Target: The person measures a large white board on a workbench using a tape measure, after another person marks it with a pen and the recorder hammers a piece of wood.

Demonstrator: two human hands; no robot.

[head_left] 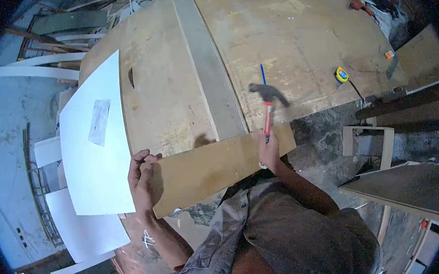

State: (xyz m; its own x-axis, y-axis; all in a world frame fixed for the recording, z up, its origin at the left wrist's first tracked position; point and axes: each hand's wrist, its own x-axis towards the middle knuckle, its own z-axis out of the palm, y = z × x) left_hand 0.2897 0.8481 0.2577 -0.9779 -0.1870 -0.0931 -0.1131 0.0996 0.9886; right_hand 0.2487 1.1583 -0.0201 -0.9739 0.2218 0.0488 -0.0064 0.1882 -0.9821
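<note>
A claw hammer [267, 121] with a red and black handle is upright in my right hand [268, 150], its dark head above the fist. Beneath that hand lies a brown wooden board [212, 168], set crosswise along the near edge of the workbench. My left hand [144, 180] is closed at the board's left end, fingers curled against its edge; whether a nail is between them I cannot make out. A long grey-brown plank [205, 58] runs away from me and meets the board's far edge. Small marks dot the board's face.
White panels [97, 179] lean or lie left of the board. On the workbench [279, 33] are a blue pencil-like stick [263, 74] and a yellow tape measure [341, 75]. A wooden frame [368, 129] and a dark panel [406, 188] stand at right. Wood scraps lie far left.
</note>
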